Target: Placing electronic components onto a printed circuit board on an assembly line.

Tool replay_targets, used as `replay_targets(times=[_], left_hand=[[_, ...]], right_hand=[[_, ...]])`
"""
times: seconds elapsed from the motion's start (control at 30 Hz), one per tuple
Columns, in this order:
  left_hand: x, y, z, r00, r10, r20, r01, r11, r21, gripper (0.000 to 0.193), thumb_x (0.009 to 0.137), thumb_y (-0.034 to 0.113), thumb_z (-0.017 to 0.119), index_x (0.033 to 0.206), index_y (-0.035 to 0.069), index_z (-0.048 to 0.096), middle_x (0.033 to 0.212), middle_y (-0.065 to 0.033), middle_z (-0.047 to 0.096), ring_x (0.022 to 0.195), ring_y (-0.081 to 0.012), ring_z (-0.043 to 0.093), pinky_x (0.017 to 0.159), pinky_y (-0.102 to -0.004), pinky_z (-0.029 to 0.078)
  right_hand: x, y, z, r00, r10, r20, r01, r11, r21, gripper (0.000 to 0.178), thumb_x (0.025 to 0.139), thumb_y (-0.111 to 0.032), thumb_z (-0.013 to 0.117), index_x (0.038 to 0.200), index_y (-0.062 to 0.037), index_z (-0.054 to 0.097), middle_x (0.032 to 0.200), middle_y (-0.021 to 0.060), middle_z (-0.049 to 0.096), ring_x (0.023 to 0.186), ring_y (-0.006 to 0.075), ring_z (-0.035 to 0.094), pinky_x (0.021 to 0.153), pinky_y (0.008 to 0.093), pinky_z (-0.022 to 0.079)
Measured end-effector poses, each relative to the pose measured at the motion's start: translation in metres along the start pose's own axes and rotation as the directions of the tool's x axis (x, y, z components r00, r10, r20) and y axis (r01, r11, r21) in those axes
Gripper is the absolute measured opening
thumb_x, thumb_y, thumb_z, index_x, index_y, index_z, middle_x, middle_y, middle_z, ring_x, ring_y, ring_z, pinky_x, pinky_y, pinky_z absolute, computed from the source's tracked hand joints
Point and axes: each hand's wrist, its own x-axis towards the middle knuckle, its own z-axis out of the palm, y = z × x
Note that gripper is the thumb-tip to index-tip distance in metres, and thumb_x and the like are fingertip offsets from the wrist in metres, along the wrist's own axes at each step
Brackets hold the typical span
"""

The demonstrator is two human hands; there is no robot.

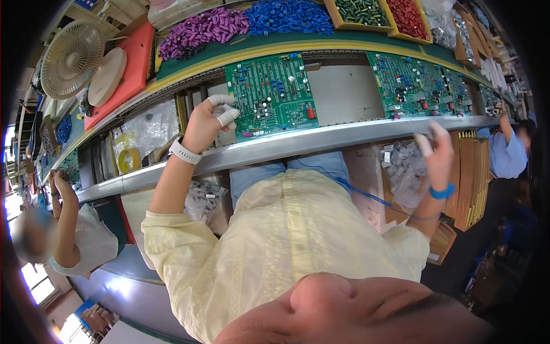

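At the left edge of the circuit board (286,117), the left hand (206,125) hides whatever it may be pinching. The right hand (439,153), beside the front rail (366,132), is blurred. The board's smallest components (264,108) defy identification.

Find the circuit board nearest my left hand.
In the head view, the green circuit board is at upper centre, with your left hand at its left edge and a blue heap beyond.

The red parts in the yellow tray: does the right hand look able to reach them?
Probably yes, with a forward reach: the right hand seems empty and nothing covers the red parts, though the metal rail and a circuit board lie between.
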Motion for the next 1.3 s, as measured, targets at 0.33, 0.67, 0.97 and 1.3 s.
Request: replay_targets(times=[0.33,0.67,0.97,1.3], left_hand=[[0.000,0.004,0.011,0.995,0.094,-0.044,-0.089,0.991,0.102,0.024,0.083,0.009,0.061,0.107,0.004,0.058,0.082,-0.0005,0.060,0.072,-0.0077,0.058,0.059,-0.0196,0.045],[-0.005,-0.001,0.009,0.916,0.398,0.045,-0.369,0.798,0.476,0.034,0.079,0.003,0.058,0.113,0.007,0.057,0.086,-0.0135,0.063,0.077,-0.0230,0.063,0.068,-0.0294,0.050],[-0.017,0.007,0.014,0.924,0.331,0.190,-0.376,0.704,0.602,0.021,0.076,0.009,0.061,0.097,0.007,0.061,0.083,-0.0147,0.062,0.077,-0.0295,0.061,0.068,-0.0374,0.048],[-0.012,0.000,0.014,0.902,0.359,0.240,-0.423,0.619,0.662,0.026,0.074,0.002,0.062,0.100,0.003,0.061,0.090,-0.0159,0.063,0.078,-0.0260,0.064,0.070,-0.0323,0.050]], right_hand=[[0.086,-0.063,0.138,0.764,-0.573,0.296,0.574,0.814,0.095,0.039,0.069,-0.009,0.067,0.106,-0.0053,0.055,0.098,0.0126,0.056,0.088,0.0288,0.055,0.075,0.0344,0.048],[0.096,-0.062,0.157,0.720,-0.587,0.371,0.614,0.787,0.054,0.039,0.068,-0.012,0.067,0.106,-0.0050,0.057,0.094,0.0101,0.057,0.086,0.0266,0.055,0.076,0.0355,0.047],[0.092,-0.064,0.161,0.718,-0.608,0.337,0.646,0.763,0.000,0.039,0.067,-0.011,0.068,0.104,-0.0047,0.057,0.089,0.0098,0.057,0.082,0.0264,0.056,0.073,0.0354,0.047],[0.089,-0.056,0.166,0.655,-0.689,0.312,0.732,0.681,-0.033,0.042,0.067,-0.009,0.069,0.106,-0.0044,0.057,0.093,0.0090,0.058,0.084,0.0264,0.056,0.075,0.0349,0.047]])
